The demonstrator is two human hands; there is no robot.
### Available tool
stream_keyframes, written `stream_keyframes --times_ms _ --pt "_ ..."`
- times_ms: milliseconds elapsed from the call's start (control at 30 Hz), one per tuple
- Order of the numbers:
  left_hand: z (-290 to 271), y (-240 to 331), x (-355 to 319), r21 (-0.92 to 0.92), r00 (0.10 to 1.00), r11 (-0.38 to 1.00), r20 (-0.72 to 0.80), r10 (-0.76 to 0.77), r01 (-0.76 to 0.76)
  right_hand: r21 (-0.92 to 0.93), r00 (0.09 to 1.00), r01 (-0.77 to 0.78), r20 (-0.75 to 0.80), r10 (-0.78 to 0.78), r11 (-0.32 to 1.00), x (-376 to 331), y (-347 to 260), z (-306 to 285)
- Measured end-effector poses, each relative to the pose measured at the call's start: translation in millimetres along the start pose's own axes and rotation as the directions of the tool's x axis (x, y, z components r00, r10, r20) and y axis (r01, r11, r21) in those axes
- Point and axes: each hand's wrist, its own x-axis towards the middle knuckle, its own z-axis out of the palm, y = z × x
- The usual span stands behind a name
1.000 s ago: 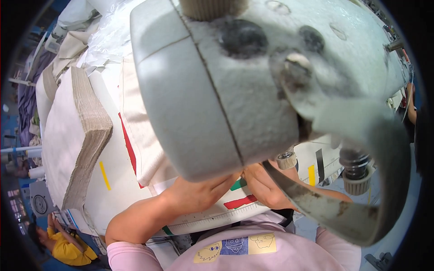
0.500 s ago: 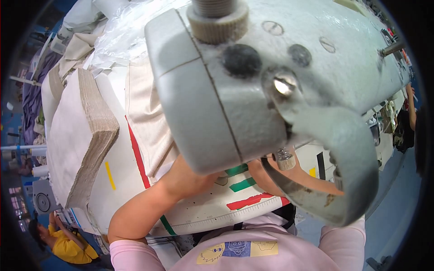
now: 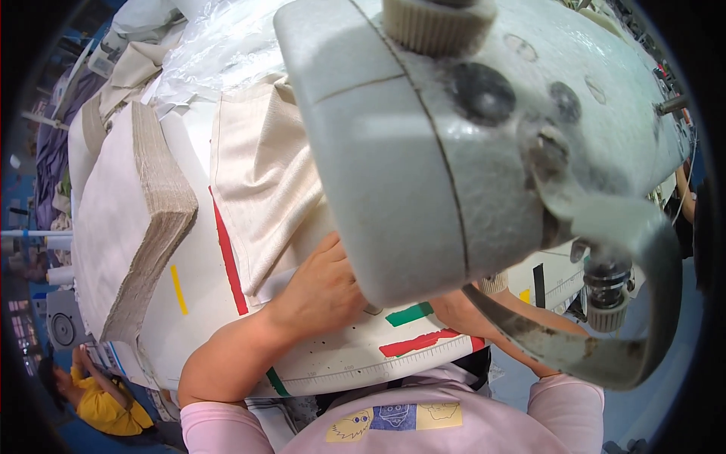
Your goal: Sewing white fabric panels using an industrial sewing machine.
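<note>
The white head of a sewing machine [image 3: 378,174] fills the middle of the view and covers much of the work area. My left hand [image 3: 327,284] lies on the white table at its left, back upward, with the fingertips hidden behind the machine. Close beyond that hand is a cream ribbed cloth [image 3: 265,174], loosely folded. My right hand [image 3: 454,310] is under the machine head, beside a curved metal lever [image 3: 658,303]; its fingers are also hidden. Whatever either hand holds cannot be seen.
A thick stack of beige cut cloth [image 3: 125,219] stands on the table's left. Clear plastic sheeting [image 3: 219,57] is heaped at the far side. Red tape [image 3: 227,257] and green tape [image 3: 408,315] mark the tabletop. A person in yellow [image 3: 110,401] sits at lower left.
The machine head appears further right in the view, uncovering more of the cream cloth and the back of my left hand. My right hand shows less of its forearm gap beneath the machine.
</note>
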Motion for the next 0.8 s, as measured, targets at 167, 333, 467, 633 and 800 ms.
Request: stream_keyframes --times_ms 167,333,467,633,800 --pt "3.6 -6.5 2.3 0.050 0.996 0.995 -0.011 0.090 -0.089 -0.105 0.998 0.064 -0.020 -0.066 0.992 -8.3 1.8 -3.4" --pt "-2.1 -4.7 2.0 0.065 0.998 0.997 -0.058 0.038 -0.034 -0.177 0.987 0.129 -0.073 -0.143 0.976 -5.4 2.5 4.4" --pt "-3.1 -9.7 9.4 0.089 0.995 0.994 -0.065 0.072 -0.066 -0.082 0.984 -0.103 -0.156 0.089 0.991 30.8 -4.6 -15.4" --pt "-5.9 -18.9 10.2 -0.165 0.996 0.983 -0.013 -0.087 0.084 0.015 0.970 -0.156 -0.184 0.156 0.988 32.4 -6.5 -12.7" --pt "-13.7 -21.1 17.9 -0.616 0.980 0.767 0.035 -0.198 0.177 0.137 0.951 -0.194 -0.216 0.221 0.971 30.3 -6.7 -2.4"
